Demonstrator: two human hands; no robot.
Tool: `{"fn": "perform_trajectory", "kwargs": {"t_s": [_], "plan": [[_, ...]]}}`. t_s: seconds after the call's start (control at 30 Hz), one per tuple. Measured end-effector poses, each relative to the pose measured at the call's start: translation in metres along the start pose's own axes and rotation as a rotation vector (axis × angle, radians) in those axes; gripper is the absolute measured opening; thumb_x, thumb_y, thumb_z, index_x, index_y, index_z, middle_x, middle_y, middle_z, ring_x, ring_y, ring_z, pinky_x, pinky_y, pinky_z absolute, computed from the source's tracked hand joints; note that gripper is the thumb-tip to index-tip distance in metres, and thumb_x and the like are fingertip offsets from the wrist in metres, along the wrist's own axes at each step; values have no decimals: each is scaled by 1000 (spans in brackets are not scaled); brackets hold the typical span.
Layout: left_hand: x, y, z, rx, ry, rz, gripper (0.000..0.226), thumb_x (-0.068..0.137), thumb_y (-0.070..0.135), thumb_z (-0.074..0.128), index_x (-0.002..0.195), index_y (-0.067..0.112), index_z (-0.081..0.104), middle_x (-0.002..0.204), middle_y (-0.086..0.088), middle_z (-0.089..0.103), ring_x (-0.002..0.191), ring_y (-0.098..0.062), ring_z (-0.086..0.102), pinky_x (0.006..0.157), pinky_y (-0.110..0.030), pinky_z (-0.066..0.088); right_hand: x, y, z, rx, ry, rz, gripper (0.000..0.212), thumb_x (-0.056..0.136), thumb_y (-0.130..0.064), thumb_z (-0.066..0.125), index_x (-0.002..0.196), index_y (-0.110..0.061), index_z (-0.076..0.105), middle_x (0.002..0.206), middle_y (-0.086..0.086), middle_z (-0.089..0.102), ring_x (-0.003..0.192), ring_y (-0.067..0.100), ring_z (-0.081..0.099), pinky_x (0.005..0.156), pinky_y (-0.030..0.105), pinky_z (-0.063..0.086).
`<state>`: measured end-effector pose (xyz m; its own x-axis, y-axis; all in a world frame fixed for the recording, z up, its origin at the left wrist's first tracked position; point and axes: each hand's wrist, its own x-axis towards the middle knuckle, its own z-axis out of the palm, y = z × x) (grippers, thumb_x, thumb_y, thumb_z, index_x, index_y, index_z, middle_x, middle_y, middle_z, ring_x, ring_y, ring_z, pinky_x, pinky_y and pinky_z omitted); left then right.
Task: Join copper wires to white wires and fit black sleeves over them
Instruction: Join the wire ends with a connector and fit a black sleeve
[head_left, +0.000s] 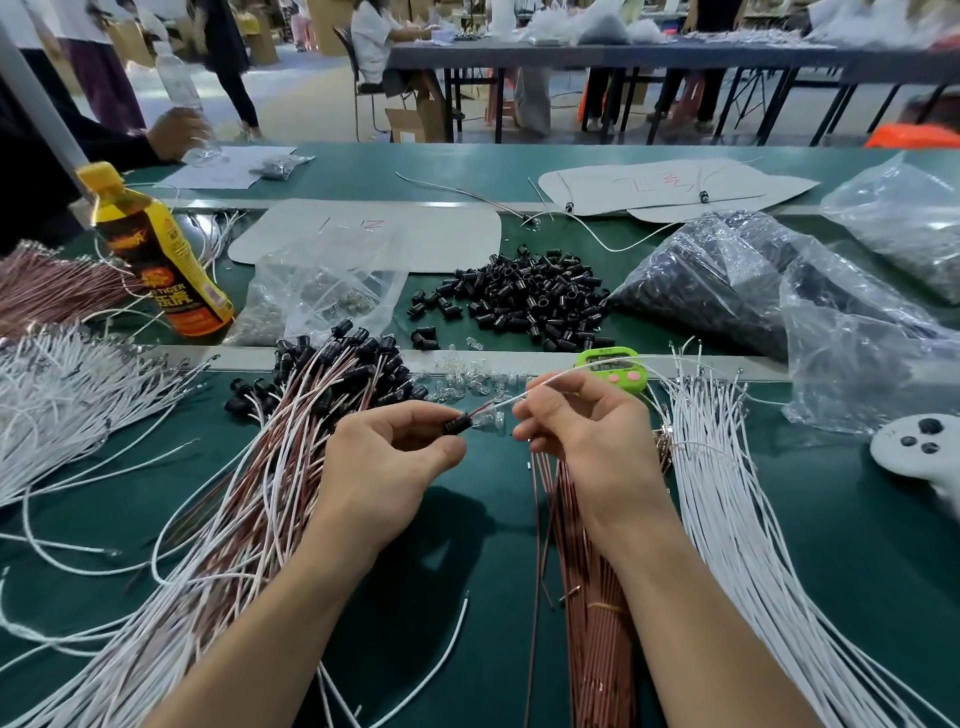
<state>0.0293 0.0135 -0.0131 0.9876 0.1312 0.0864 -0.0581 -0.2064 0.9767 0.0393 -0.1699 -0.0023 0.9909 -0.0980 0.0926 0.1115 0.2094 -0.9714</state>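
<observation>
White wire (558, 378) is up off the bench (831, 519), held between the two hands over the middle of the green top. The right hand (576, 426) pinches it between thumb and fingertips close to its end, and the rest trails away up and to the right, past a green timer (613, 364). The left hand (384, 462) pinches a black sleeve (457, 425) between thumb and forefinger, its mouth turned toward the wire end.

Between the sleeve and the right hand a thin reddish strand runs alongside the white one. There is also something small and clear, perhaps a bulb. From where I stand I can't tell whether the two wires are already joined.

I'd judge this to be the fitting step, with the sleeve about to go over the wire ends. The next move calls for keeping the ends together and straight, lining them up with the sleeve's bore and pushing in along its length, with no sideways bend.

Sleeved pieces lie in a heap (332, 374) beyond the left hand, with loose sleeves (524, 301) further back. Fresh copper wires (592, 597) lie under the right wrist, and spare white wires (727, 493) are just beside them.
</observation>
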Motion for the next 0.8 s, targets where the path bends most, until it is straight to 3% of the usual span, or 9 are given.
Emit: {"fn": "perform_trajectory", "kwargs": {"t_s": [0.13,0.3,0.4,0.5,0.8], "plan": [[-1,2,0,15,-35,6,26,69,23,85,89,40,81,84,8,79,81,-11,76,78,-26,59,-4,3,7,-129,-72,25,30,95,-7,68,72,-23,77,72,9,75,57,18,67,52,22,50],[-2,1,2,20,-36,12,28,69,17,84,88,38,81,83,7,79,80,-11,76,78,-27,60,-7,6,10,-262,-60,-28,7,82,-17,76,82,-24,76,69,2,75,56,14,69,53,18,49],[-2,0,2,44,-38,26,34,76,8,85,87,40,81,82,9,79,78,-8,75,74,-19,58,-7,9,12,-219,-44,2,9,85,-11,75,80,-19,76,68,5,75,55,19,71,50,21,50],[-2,0,2,27,-20,11,34,77,8,85,86,40,81,83,9,79,81,-9,76,77,-21,58,-7,9,12,-158,-5,38,15,90,-6,76,77,-14,76,67,10,75,53,23,71,46,23,48],[-2,2,5,-25,-23,-16,33,77,2,84,85,34,82,83,6,80,79,-9,75,74,-17,56,-7,6,13,-124,-6,12,20,84,-1,75,75,-19,75,67,9,73,50,18,63,47,21,44]]}}
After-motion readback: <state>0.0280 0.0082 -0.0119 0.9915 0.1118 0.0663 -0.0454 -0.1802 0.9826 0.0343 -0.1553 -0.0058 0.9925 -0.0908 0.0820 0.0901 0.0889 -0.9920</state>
